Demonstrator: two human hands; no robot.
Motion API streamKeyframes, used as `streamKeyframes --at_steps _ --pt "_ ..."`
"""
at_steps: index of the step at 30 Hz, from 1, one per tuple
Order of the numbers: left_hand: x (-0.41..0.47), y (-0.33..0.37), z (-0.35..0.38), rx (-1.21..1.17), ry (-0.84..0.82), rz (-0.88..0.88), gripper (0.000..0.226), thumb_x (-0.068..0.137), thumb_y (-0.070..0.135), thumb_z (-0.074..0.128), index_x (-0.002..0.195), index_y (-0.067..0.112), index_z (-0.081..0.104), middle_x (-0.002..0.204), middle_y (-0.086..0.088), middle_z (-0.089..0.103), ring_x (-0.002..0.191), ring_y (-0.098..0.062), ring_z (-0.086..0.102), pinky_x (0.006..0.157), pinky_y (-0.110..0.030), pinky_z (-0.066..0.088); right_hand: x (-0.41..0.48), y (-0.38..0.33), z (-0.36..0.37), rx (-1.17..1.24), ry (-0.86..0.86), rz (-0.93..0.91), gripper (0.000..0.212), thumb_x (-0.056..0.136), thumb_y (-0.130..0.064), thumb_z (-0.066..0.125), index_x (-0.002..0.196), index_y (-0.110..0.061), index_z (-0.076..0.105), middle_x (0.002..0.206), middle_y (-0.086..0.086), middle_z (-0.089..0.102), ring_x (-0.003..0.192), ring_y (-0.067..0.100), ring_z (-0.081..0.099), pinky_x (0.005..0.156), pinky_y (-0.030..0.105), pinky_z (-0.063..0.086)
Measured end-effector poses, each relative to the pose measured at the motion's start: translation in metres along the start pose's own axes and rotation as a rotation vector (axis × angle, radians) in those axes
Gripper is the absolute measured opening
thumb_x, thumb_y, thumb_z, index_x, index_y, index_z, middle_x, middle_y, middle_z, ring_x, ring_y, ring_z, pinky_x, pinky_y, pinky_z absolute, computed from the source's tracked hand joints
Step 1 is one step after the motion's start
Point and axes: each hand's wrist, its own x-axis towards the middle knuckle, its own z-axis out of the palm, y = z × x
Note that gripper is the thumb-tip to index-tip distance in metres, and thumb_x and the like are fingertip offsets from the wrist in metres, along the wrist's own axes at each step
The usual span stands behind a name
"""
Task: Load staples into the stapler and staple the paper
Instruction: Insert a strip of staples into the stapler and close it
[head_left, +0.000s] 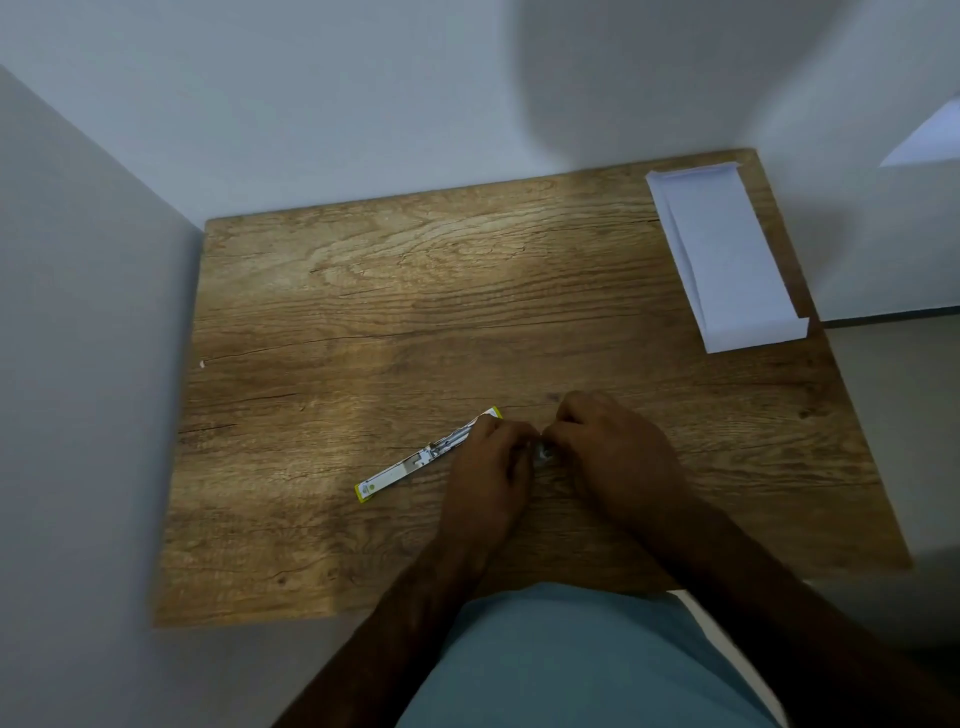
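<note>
The left hand (488, 467) and right hand (618, 447) meet fingertip to fingertip low on the table (363, 312), pinched narrowly on something small and pale between them, probably staples, though too small to tell. The left hand also overlaps the stapler (415, 462), which lies swung open just beside it. Loading looks to be the step: keep the strip straight and seat it squarely along the channel. The stapler's long axis runs diagonally, near-left to far-right. The paper (727, 254) lies well apart, far right.
</note>
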Motion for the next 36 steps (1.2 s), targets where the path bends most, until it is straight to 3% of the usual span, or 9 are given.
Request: streamKeyframes --at_steps 5,9,12,19,25,29,31,33,36 --pt "0.0 -0.001 0.002 0.022 -0.001 0.032 0.021 0.089 0.0 0.062 0.106 0.011 0.069 0.1 -0.007 0.059 0.084 -0.01 0.054 0.074 -0.019 0.038 0.011 -0.003 -0.009 -0.091 -0.082 -0.005 0.019 0.087 -0.034 0.056 0.104 -0.03 0.064 0.11 -0.006 0.055 0.102 0.018 0.053 0.072 0.035 0.05" --pt "-0.001 -0.003 0.001 0.02 0.003 0.025 0.026 0.086 -0.002 0.062 0.106 0.013 0.069 0.096 0.002 0.053 0.082 -0.003 0.048 0.073 -0.015 0.034 0.024 -0.012 -0.01 -0.2 -0.123 0.001 0.015 0.088 -0.035 0.057 0.099 -0.028 0.062 0.106 -0.004 0.053 0.098 0.02 0.055 0.063 0.032 0.037" --pt "-0.001 -0.002 0.001 0.02 0.003 0.031 0.029 0.085 -0.003 0.062 0.107 0.013 0.07 0.098 -0.004 0.058 0.085 -0.008 0.052 0.075 -0.015 0.036 0.021 -0.011 -0.008 -0.236 -0.129 -0.016 0.016 0.085 -0.034 0.059 0.098 -0.026 0.059 0.105 -0.003 0.053 0.098 0.02 0.054 0.06 0.031 0.03" --pt "-0.003 -0.003 0.0 -0.01 0.001 0.012 0.023 0.088 0.002 0.062 0.107 0.01 0.07 0.1 -0.008 0.06 0.089 -0.015 0.057 0.077 -0.02 0.04 0.017 -0.004 -0.013 -0.15 -0.103 -0.107 0.024 0.09 -0.044 0.046 0.095 -0.024 0.058 0.102 -0.004 0.055 0.092 0.018 0.056 0.061 0.033 0.044" --pt "-0.003 -0.001 -0.001 -0.026 -0.003 0.006 0.023 0.089 0.004 0.063 0.11 0.01 0.07 0.101 -0.008 0.061 0.091 -0.018 0.06 0.078 -0.025 0.044 0.018 0.003 -0.026 0.185 -0.085 0.019 0.011 0.08 -0.037 0.065 0.08 -0.03 0.056 0.079 -0.012 0.061 0.075 0.009 0.057 0.068 0.036 0.051" --pt "-0.014 0.008 -0.009 -0.026 0.007 0.063 0.027 0.09 0.003 0.061 0.115 0.012 0.067 0.107 -0.005 0.06 0.094 -0.013 0.059 0.08 -0.025 0.048 0.018 0.011 -0.026 0.435 -0.053 0.088 0.019 0.075 -0.021 0.079 0.084 -0.03 0.065 0.079 -0.015 0.067 0.074 -0.003 0.062 0.065 0.01 0.045" --pt "-0.024 0.009 -0.017 -0.05 0.056 0.079 0.023 0.089 0.001 0.061 0.108 0.012 0.068 0.105 -0.003 0.061 0.092 -0.011 0.059 0.078 -0.025 0.049 0.02 0.011 -0.025 0.528 -0.044 0.137 0.022 0.076 -0.018 0.08 0.092 -0.03 0.07 0.082 -0.014 0.07 0.078 -0.008 0.063 0.067 0.005 0.044" --pt "-0.033 0.005 -0.03 -0.041 0.131 0.06 0.019 0.087 -0.001 0.061 0.1 0.011 0.068 0.101 -0.001 0.06 0.089 -0.011 0.059 0.074 -0.029 0.05 0.026 0.006 -0.025 0.628 -0.046 0.155 0.014 0.08 -0.016 0.077 0.091 -0.025 0.074 0.076 -0.009 0.074 0.069 -0.004 0.067 0.065 0.006 0.047" --pt "-0.038 -0.008 -0.054 0.03 0.247 0.006 0.021 0.083 -0.005 0.063 0.096 0.01 0.067 0.098 -0.001 0.059 0.088 -0.014 0.059 0.076 -0.032 0.05 0.037 -0.008 -0.026 0.87 -0.052 0.17 0.007 0.086 -0.011 0.071 0.087 -0.018 0.073 0.066 0.001 0.074 0.058 0.012 0.071 0.056 0.02 0.055"
